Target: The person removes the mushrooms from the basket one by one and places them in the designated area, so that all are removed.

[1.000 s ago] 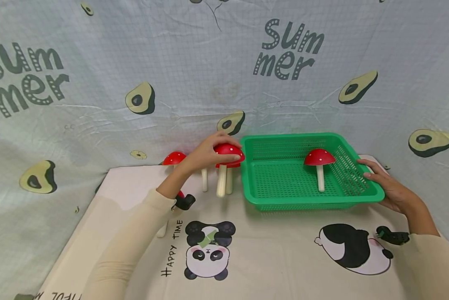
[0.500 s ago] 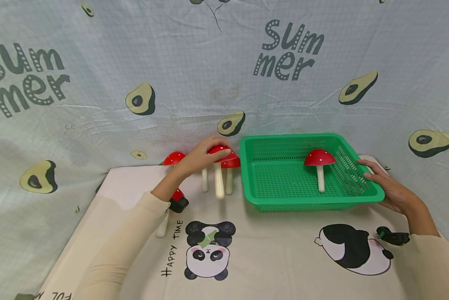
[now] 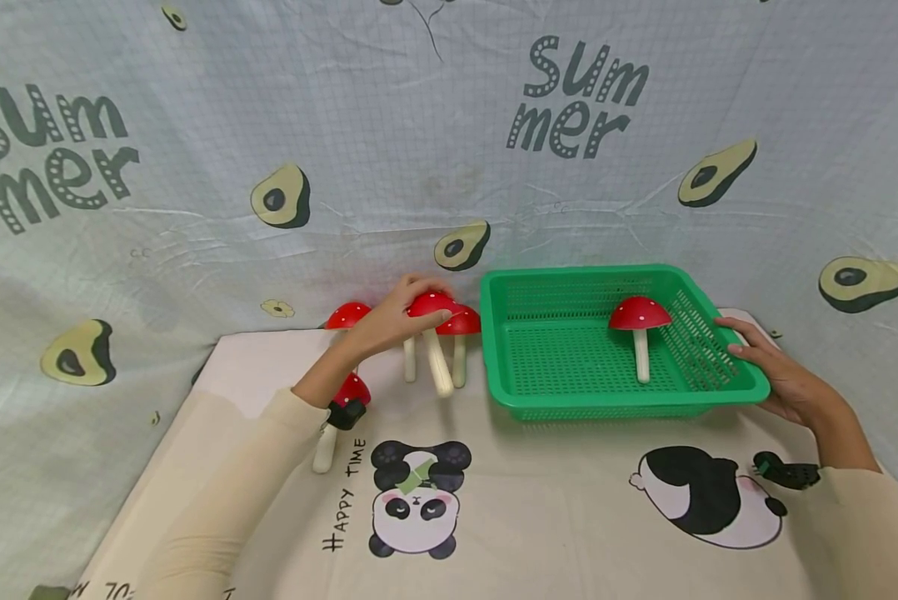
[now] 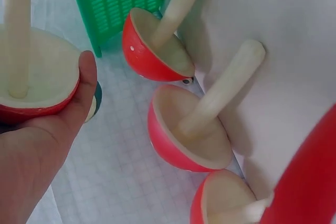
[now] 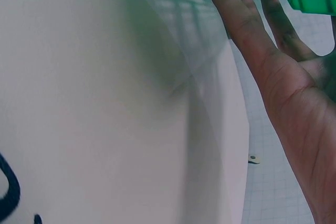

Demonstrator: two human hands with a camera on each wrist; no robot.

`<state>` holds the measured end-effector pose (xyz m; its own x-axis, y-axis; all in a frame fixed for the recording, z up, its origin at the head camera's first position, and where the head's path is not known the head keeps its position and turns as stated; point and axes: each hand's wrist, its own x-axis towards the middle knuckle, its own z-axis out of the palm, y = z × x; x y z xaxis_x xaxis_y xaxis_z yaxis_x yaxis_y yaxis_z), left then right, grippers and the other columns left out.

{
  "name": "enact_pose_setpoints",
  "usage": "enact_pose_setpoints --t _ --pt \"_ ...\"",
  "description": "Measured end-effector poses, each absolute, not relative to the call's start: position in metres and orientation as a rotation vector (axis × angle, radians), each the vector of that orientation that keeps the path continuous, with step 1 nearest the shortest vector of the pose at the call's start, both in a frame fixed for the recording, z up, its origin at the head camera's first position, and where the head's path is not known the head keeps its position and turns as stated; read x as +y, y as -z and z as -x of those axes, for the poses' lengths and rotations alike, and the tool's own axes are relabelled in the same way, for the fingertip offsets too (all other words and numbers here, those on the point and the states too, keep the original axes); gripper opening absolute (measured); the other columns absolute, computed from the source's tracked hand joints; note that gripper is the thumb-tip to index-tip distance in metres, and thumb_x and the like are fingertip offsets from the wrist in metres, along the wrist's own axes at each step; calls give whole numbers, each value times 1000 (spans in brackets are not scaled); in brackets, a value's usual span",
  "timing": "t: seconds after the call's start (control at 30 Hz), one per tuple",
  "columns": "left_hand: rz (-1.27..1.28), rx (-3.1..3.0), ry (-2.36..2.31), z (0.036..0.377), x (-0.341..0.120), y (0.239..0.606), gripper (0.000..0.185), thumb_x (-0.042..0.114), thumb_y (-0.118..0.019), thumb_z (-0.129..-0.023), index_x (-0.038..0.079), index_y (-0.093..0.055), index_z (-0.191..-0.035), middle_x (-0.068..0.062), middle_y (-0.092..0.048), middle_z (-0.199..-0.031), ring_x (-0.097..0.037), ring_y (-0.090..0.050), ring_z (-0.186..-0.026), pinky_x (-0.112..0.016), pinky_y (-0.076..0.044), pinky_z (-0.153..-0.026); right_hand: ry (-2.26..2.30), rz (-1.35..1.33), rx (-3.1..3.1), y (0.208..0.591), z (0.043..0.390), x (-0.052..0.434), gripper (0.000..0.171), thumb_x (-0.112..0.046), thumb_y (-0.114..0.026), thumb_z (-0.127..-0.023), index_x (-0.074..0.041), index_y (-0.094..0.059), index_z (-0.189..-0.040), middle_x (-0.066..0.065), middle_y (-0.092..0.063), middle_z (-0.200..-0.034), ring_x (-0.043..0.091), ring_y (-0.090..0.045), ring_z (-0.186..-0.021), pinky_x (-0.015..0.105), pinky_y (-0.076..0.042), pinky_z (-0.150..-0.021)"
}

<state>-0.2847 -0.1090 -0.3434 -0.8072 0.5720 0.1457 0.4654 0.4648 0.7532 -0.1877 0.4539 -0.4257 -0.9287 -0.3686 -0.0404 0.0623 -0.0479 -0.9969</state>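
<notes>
My left hand holds a toy mushroom by its red, white-dotted cap, the pale stem hanging down and slanting. In the left wrist view the thumb presses the rim of the cap. Behind it stands another mushroom, beside the green basket. My right hand grips the basket's right side, with fingertips at the rim; the right wrist view shows fingers against the plastic. One mushroom is inside the basket, stem toward me.
More red mushrooms lie to the left: one at the back edge, partly behind my left hand, and one nearer, partly covered by my wrist strap. A patterned cloth wall rises behind the table.
My left hand has shifted left with the mushroom, away from the basket, and the stem now slants more. The right hand and the basket have stayed in place.
</notes>
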Motion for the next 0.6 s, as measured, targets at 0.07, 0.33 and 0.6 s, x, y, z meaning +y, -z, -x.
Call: enact_pose_setpoints --t 0.07,0.33,0.6 --pt "-893 2574 -1264 285 -112 345 38 38 -65 -96 24 -60 -131 -7 -41 -141 -27 -40 -132 -51 -46 -104 2054 327 1932 426 188 454 45 -15 -29 -112 -38 -29 -151 -7 -51 -129 16 -69 -100 37 -62 -78" --pt "-894 2595 -1215 284 -121 349 44 39 -71 -94 20 -64 -134 -4 -48 -134 -25 -44 -127 -49 -48 -102 2051 331 1933 428 188 455 45 -15 -29 -112 -38 -27 -151 -7 -50 -131 16 -69 -101 37 -62 -79" --pt "-963 2680 -1104 281 -130 357 41 31 -75 -92 16 -68 -129 -4 -58 -131 -23 -50 -122 -43 -51 -98 2056 329 1942 429 188 455 45 -15 -29 -112 -38 -28 -151 -7 -49 -131 16 -69 -101 37 -62 -79"
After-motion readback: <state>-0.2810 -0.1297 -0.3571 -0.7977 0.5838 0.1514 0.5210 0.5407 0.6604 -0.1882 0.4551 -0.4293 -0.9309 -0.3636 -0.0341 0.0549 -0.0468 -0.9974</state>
